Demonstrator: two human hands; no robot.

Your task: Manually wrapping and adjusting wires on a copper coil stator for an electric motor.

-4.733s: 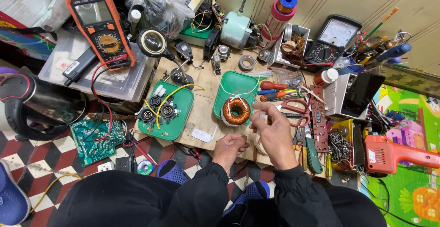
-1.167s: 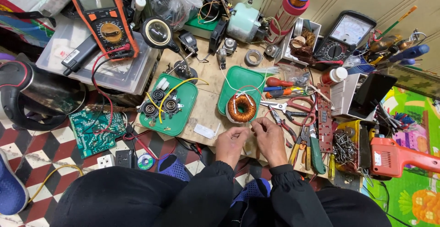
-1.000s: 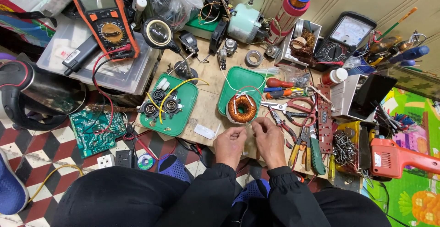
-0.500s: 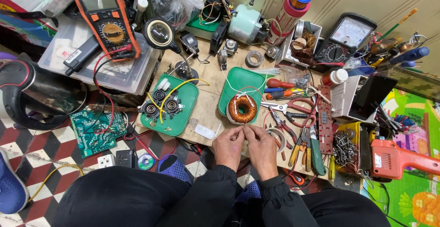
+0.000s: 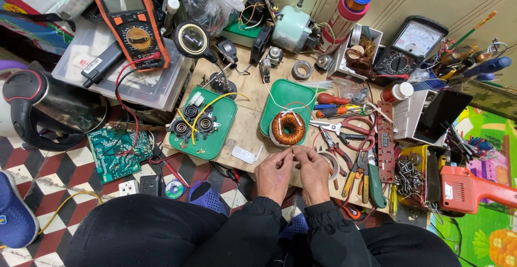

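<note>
Copper coil [image 5: 287, 128], a ring wound in orange-brown wire, lay in the near end of a green tray [image 5: 285, 92] on the wooden bench [image 5: 250, 121], just beyond my fingertips. From it, thin white and red leads [image 5: 287, 109] looped up across the tray and back down toward me. I had both hands together at the bench's near edge: my left hand [image 5: 273, 174] and right hand [image 5: 314, 173] were each pinched shut, thumb against forefinger, on what looked like the ends of those leads, too fine to make out clearly. The fingertips of the 2 hands nearly met.

I judged the step in hand to be working the coil's lead ends, perhaps twisting or stripping them, with the coil itself left resting in the tray. The next move, as I read it, called for a steady pinch and little pull, since a tug on the leads could drag the coil out of the tray.

Just right of my right hand lay scissors [image 5: 350, 128] and pliers [image 5: 353, 172], near enough to reach. Left of the coil sat a 2nd green tray [image 5: 223, 116] holding black round parts [image 5: 195, 125] and a yellow wire [image 5: 212, 105], well apart from my hands.
</note>
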